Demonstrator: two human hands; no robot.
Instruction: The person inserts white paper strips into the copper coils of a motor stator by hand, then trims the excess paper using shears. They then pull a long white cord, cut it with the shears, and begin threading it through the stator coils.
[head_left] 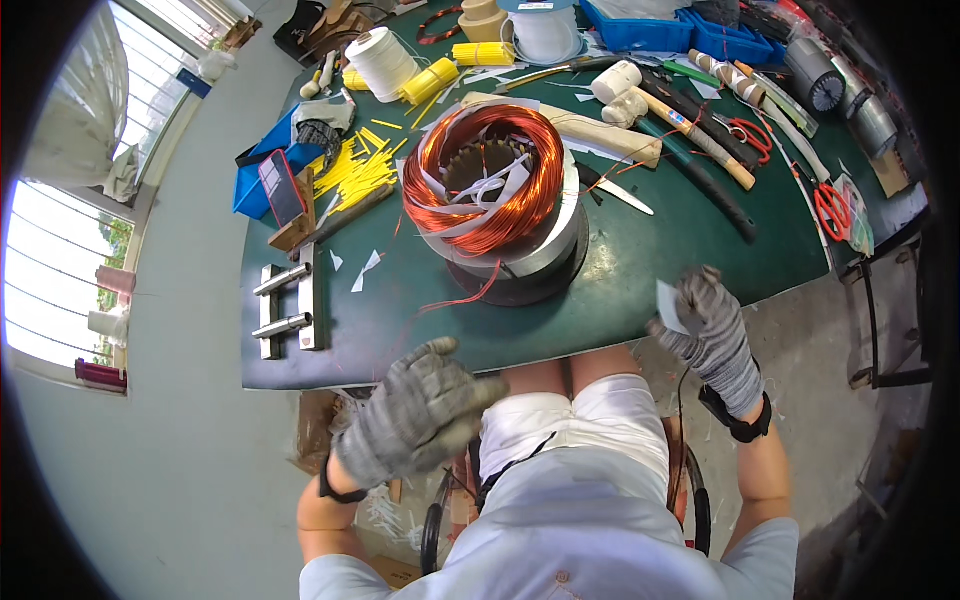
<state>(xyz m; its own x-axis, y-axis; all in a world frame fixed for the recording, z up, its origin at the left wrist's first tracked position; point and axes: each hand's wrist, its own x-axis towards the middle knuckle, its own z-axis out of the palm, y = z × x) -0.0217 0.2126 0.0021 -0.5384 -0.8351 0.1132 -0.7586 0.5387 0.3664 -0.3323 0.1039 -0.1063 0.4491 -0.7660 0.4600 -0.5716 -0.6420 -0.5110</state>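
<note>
A motor stator [545,245] wound with thick copper wire coils [540,165] stands on a round black base on the green table [620,310]. White paper strips are tucked among its coils, and loose copper wire ends trail off its near side. My left hand [420,410], in a grey knit glove, hovers just off the table's near edge with its fingers apart and nothing in them. At the right of that edge, my gloved right hand [710,330] pinches a small whitish piece of paper [671,307] between thumb and fingers.
Yellow sticks [355,170] lie in a pile left of the stator, by a phone [283,187] on a wooden stand. A metal frame with two rods [285,305] sits at the left. Mallets [617,82], a wooden bar [590,130], and red-handled scissors [832,211] occupy the right side.
</note>
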